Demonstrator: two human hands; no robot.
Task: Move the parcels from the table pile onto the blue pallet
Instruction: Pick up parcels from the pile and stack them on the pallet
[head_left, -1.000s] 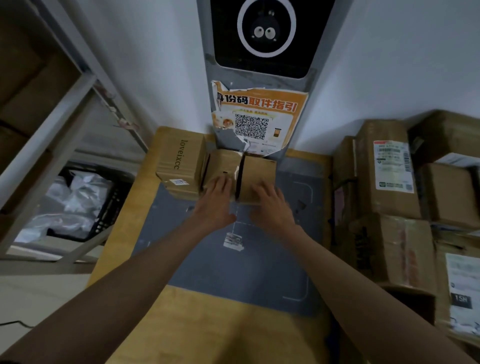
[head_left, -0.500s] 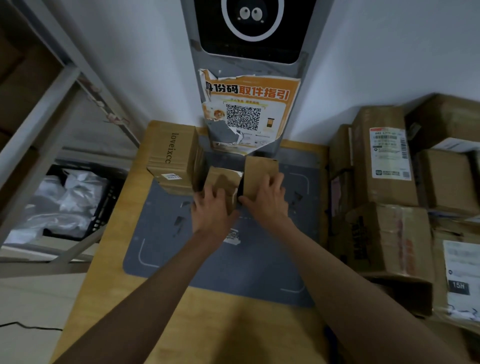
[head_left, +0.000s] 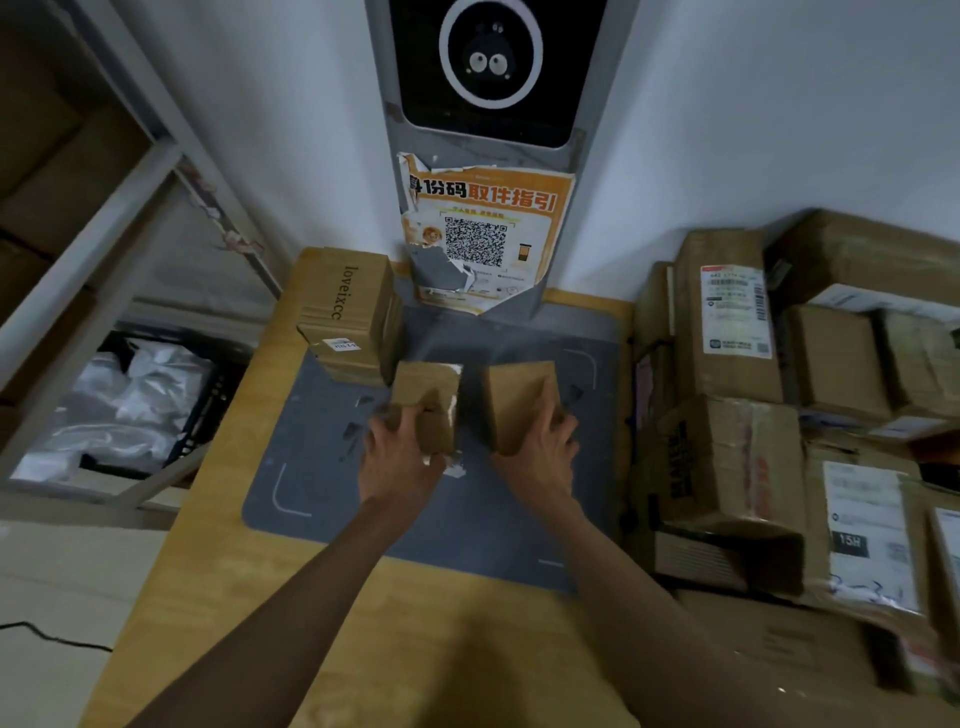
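Two small brown cardboard parcels are lifted above the grey mat (head_left: 322, 467) on the wooden table (head_left: 223, 561). My left hand (head_left: 400, 457) grips the left parcel (head_left: 428, 402), which has clear tape along its right edge. My right hand (head_left: 540, 452) grips the right parcel (head_left: 519, 400) from its near end. A gap separates the two parcels. A taller box marked "loveixcc" (head_left: 345, 312) stays on the table's far left corner. No blue pallet is in view.
A kiosk with a dark screen (head_left: 488, 67) and an orange QR poster (head_left: 483, 239) stands against the wall behind the table. Several stacked cardboard parcels (head_left: 727, 332) crowd the right side. A metal shelf frame (head_left: 88, 249) and a black crate of white bags (head_left: 124, 405) lie left.
Both hands closed on the two small parcels beside the kiosk, pulled them toward me off the pile, and the parcels have now moved apart from each other.
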